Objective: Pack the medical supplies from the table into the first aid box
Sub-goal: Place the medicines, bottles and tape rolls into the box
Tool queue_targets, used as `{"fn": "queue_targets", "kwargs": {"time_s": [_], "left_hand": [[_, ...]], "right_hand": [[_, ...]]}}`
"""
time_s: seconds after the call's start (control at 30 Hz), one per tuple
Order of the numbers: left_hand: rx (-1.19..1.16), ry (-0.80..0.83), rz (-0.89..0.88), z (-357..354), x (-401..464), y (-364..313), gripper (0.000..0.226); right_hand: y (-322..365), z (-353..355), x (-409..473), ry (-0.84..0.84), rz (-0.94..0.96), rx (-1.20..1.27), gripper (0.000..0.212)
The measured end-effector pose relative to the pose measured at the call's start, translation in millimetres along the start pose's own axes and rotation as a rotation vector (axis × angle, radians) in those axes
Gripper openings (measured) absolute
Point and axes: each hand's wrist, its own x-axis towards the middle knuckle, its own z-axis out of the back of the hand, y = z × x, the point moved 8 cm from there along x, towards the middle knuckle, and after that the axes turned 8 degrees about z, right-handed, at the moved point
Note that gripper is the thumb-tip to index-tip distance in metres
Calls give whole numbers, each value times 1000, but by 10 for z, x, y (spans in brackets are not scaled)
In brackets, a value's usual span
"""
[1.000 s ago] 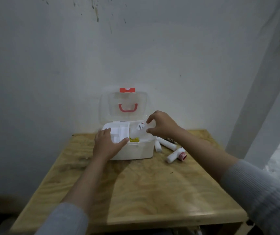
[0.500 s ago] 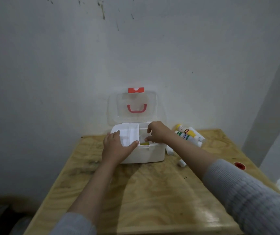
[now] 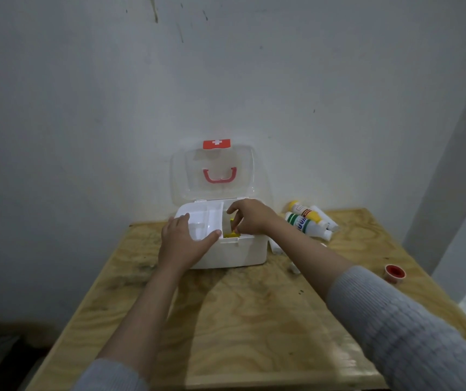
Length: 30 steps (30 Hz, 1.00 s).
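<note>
- First aid box (image 3: 234, 252): white plastic, rounded corners; clear lid (image 3: 212, 173) upright
- Bench (image 3: 240, 320): grained plywood
- Left hand (image 3: 182, 244): spread flat on the tray (image 3: 206, 221)
- Right hand (image 3: 250, 217): fingers curled inside the box; grip cannot be told

Your plywood counter (image 3: 226, 320) is carrying the open first aid box (image 3: 234, 253) by the wall, bottles (image 3: 308, 221) lying beside it, and a red-capped roll (image 3: 394, 273) sitting near the right edge.

Left hand (image 3: 182, 241) rests on open first aid box (image 3: 234, 253) tray, right hand (image 3: 250, 218) reaches inside, bottles (image 3: 309, 221) beside on bench (image 3: 240, 320).
</note>
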Motion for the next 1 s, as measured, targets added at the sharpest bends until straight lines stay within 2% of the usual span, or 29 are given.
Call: {"fn": "queue_targets", "kwargs": {"time_s": [0.2,0.33,0.4,0.57,0.67,0.77,1.0], "left_hand": [[-5,-2,19,4,-10,10,93],[-25,-5,22,20,-41,-3,92],[-31,-8,25,24,-45,-7,93],[-33,-4,37,31,-47,-23,92],[-39,3,56,31,-48,-14,93],[-58,6,74,28,-49,-4,94],[-65,-25,67,61,-75,-31,93]], "right_hand": [[-1,124,-45,-187,41,79,41],[-113,526,-358,-547,114,326,19],[-346,724,-576,-643,77,313,15],[-1381,836,-1050,-505,-236,84,17],[-1774,691,-1257,-412,-371,75,23],[-1827,562,-1325,-396,-389,135,22],[-1777,567,-1361,-505,-349,195,22]]}}
